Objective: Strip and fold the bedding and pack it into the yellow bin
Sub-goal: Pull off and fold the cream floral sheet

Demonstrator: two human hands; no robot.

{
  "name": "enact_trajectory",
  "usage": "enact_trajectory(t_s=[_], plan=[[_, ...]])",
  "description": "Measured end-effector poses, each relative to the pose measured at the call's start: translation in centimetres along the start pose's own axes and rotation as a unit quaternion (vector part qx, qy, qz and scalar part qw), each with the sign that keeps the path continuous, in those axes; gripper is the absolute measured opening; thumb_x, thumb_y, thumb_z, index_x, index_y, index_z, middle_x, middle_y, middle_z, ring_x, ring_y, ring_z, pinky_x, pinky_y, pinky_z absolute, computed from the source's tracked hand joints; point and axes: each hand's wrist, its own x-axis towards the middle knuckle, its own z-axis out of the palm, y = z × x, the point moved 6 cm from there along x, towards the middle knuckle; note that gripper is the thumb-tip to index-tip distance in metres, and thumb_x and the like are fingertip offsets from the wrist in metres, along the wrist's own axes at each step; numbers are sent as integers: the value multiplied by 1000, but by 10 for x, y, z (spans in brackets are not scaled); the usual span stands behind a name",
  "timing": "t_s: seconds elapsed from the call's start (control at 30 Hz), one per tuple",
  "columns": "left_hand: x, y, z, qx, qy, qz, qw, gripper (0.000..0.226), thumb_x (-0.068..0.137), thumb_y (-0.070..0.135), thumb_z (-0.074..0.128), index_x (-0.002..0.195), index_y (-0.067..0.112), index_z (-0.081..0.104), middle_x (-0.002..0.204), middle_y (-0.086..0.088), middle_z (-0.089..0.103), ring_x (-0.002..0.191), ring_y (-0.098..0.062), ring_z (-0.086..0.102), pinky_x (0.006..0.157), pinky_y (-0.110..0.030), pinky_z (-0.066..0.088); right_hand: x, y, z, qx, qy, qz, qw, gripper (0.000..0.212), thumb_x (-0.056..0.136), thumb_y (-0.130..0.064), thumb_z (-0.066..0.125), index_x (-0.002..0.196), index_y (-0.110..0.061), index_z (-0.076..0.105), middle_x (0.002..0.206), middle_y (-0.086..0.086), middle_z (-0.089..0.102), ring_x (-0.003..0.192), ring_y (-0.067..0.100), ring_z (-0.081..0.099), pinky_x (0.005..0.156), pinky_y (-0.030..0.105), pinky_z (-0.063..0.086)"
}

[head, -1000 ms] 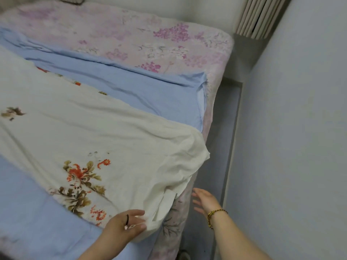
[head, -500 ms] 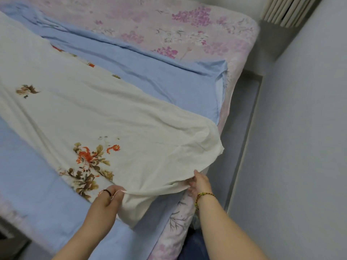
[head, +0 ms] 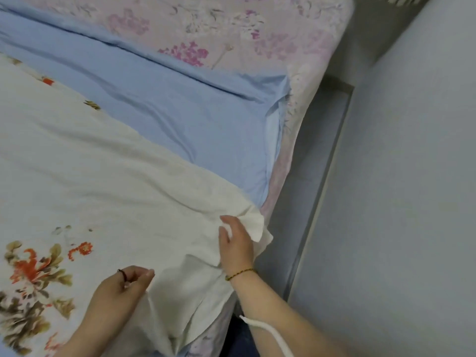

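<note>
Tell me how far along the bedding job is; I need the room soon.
Done: the white floral sheet lies loose on top of the blue sheet, not tucked. In hand: the left hand and right hand hold its near corner, perhaps to fold. Left: folding it, stripping the blue sheet and pink floral cover, and packing; no yellow bin is in view.

white flower-print cloth cover (head: 108, 191) looks matt and crinkly, plain blue cloth sheet (head: 180, 112) smoother, grey wall (head: 412, 176) flat matt
</note>
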Motion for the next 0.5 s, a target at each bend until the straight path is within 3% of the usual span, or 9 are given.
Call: enact_trajectory(t_s=[0.07, 0.17, 0.23, 0.27, 0.33, 0.4, 0.43, 0.5], plan=[[10, 6, 23, 35, -26, 4, 999, 16, 87, 15, 61, 72, 18, 64, 72, -1, 66, 73, -16, 57, 66, -17, 38, -3, 3, 10, -73, -64, -22, 995, 43, 96, -8, 39, 138, -17, 38, 136, -3, 47, 124, 13, 45, 89, 2, 22], [26, 21, 62, 106, -68, 38, 991, 8, 88, 26, 59, 95, 25, 63, 78, 11, 62, 74, -10, 57, 66, -21, 39, -1, 19, 2, -110, -119, -8, 987, 61, 97, -10, 35, 147, -31, 8, 127, -1, 52, 110, 16, 53, 80, 9, 33], [37, 36, 91, 174, -97, 116, 973, 42, 86, 42, 56, 124, 25, 52, 108, 11, 59, 89, -9, 57, 75, -19, 39, -1, 31, -13, -148, -108, -13, 983, 64, 96, -8, 34, 147, -32, 3, 110, 1, 57, 89, 19, 54, 66, 17, 38], [42, 42, 105, 212, -114, 154, 958, 59, 80, 55, 47, 132, 25, 46, 124, 11, 52, 102, -9, 55, 83, -18, 40, 1, 35, -25, -128, -58, -3, 990, 62, 95, -5, 34, 147, -28, 9, 105, 0, 58, 84, 18, 53, 66, 21, 39], [48, 54, 130, 283, -131, 211, 926, 83, 63, 64, 27, 132, 24, 47, 134, 7, 46, 116, -14, 54, 92, -22, 43, 5, 62, -53, -14, 104, 72, 992, 51, 91, 5, 35, 139, -13, 32, 98, -2, 56, 78, 15, 53, 72, 22, 39], [51, 61, 152, 350, -123, 279, 886, 71, 60, 57, 34, 117, 22, 57, 119, -5, 62, 96, -22, 67, 75, -26, 54, 7, 100, -69, 162, 210, 209, 941, 43, 90, 7, 41, 129, -11, 38, 105, 7, 55, 80, 14, 52, 71, 21, 37], [52, 67, 159, 380, -99, 312, 865, 65, 58, 58, 41, 112, 23, 54, 110, -7, 67, 87, -22, 70, 67, -25, 55, 9, 111, -64, 252, 181, 279, 909, 42, 92, 1, 47, 131, -11, 37, 116, 11, 53, 91, 19, 53, 76, 23, 39], [53, 75, 177, 423, -68, 363, 828, 70, 54, 59, 62, 112, 24, 47, 106, -9, 69, 87, -24, 67, 75, -27, 50, 13, 122, -46, 376, 59, 362, 851, 32, 94, -17, 50, 125, -13, 45, 120, 8, 54, 109, 23, 52, 91, 32, 41]])
